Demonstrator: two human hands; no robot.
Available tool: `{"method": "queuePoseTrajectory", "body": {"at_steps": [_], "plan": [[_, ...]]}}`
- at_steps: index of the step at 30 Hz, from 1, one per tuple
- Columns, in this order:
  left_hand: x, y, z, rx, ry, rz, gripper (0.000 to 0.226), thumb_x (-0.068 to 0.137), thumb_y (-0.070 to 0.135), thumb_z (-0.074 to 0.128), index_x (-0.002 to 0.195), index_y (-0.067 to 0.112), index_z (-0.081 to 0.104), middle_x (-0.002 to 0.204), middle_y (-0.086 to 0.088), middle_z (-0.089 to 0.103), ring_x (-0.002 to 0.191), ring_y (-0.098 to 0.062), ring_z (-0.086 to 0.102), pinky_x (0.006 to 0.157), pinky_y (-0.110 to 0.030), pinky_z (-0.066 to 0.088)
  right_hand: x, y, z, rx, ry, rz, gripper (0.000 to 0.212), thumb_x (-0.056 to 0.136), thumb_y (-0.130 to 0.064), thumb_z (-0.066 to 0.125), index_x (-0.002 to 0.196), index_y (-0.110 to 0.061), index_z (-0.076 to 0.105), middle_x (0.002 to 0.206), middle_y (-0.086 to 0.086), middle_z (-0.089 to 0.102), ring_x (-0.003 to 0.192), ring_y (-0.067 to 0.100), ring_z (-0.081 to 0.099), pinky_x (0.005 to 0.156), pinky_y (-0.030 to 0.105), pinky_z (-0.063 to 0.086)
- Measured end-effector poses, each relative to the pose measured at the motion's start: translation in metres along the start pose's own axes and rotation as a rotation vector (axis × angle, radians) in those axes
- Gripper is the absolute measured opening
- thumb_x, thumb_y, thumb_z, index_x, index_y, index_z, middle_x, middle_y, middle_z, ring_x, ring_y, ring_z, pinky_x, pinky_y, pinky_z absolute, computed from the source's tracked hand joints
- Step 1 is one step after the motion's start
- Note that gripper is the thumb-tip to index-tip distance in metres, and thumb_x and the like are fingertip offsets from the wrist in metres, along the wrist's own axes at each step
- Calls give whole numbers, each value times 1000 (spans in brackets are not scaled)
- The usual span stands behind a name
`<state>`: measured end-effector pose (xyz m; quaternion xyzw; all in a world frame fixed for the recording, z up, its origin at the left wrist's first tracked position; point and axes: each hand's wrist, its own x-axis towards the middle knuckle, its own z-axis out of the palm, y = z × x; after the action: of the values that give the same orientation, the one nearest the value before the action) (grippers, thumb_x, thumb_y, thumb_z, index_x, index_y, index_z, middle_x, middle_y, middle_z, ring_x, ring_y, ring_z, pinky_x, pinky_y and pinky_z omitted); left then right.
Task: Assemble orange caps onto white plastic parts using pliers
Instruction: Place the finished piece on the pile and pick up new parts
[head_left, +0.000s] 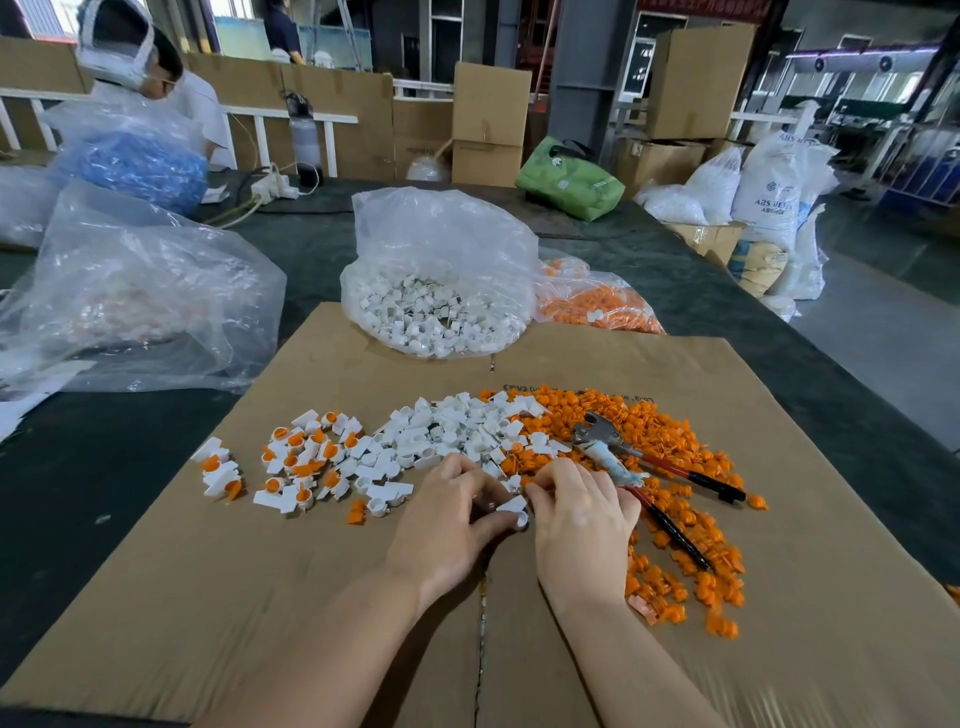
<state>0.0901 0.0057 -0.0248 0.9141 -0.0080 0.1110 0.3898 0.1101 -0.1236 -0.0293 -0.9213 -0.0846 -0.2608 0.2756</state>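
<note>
Gripping one white part between curled fingers of left hand and right hand above the cardboard sheet, pliers lying released on the orange caps, loose white parts pile just beyond, capped pieces at left

Both hands met over a flattened brown cardboard sheet: the left hand pinched a small white plastic fitting, the right hand curled beside it. Red-handled metal pliers lay on a heap of orange plastic caps.
</note>
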Motion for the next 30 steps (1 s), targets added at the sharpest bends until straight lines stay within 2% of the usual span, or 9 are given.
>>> {"method": "queuePoseTrajectory", "body": {"at_steps": [2,5,8,10,13,15,18,24,30], "plan": [[0,2,-1,-52,-7,-23,13,80,35,72,83,28,62,92,14,46,87,-4,51,72,-12,39,0,0,-1,42,6,-4,18,79,-12,74,71,-15,58,61,-5,56,63,22,52,76,33,26],[1,5,-1,-146,56,-58,15,80,30,72,72,29,60,84,13,53,78,3,51,66,-7,38,0,0,-3,111,11,-8,16,80,-9,72,73,-14,59,63,-4,57,64,22,53,74,34,27],[4,10,1,-375,163,-159,14,82,24,71,74,26,60,71,7,60,63,2,54,57,-6,39,0,1,-4,200,-14,16,10,85,-9,67,80,-15,62,73,-7,61,74,20,54,73,31,27],[6,13,3,-470,180,-212,15,85,18,68,84,30,60,73,2,60,68,-7,57,58,-7,41,0,1,-5,246,-26,11,8,87,-9,65,83,-15,63,78,-9,62,77,17,53,74,32,34],[6,12,6,-359,139,-204,18,89,20,62,100,35,62,81,10,60,77,-5,57,65,-11,41,-1,0,-8,302,-14,-49,8,85,-7,67,84,-14,64,78,-15,56,76,13,52,71,34,47],[4,11,6,-311,137,-183,17,90,23,61,97,38,60,84,15,60,81,-2,58,67,-11,40,-1,-1,-9,316,-8,-92,8,83,-7,69,84,-14,65,76,-18,54,73,14,54,67,35,50],[0,9,4,-345,132,-193,20,91,21,60,88,40,56,81,13,64,81,-3,61,67,-9,42,-1,-2,-9,305,7,-121,11,79,-6,73,81,-14,66,73,-19,50,69,15,56,64,34,50],[-4,13,3,-353,138,-174,22,87,15,64,83,36,58,77,14,62,73,11,56,63,-2,39,-2,-2,-9,200,3,-179,16,74,-5,77,72,-12,63,64,-4,60,60,17,52,58,33,46],[-9,15,2,-369,137,-155,13,85,12,66,81,25,63,77,6,65,71,-1,58,61,-6,40,-3,-4,-9,173,10,-228,23,65,2,80,64,-8,60,58,0,57,55,19,53,52,33,46]]}}
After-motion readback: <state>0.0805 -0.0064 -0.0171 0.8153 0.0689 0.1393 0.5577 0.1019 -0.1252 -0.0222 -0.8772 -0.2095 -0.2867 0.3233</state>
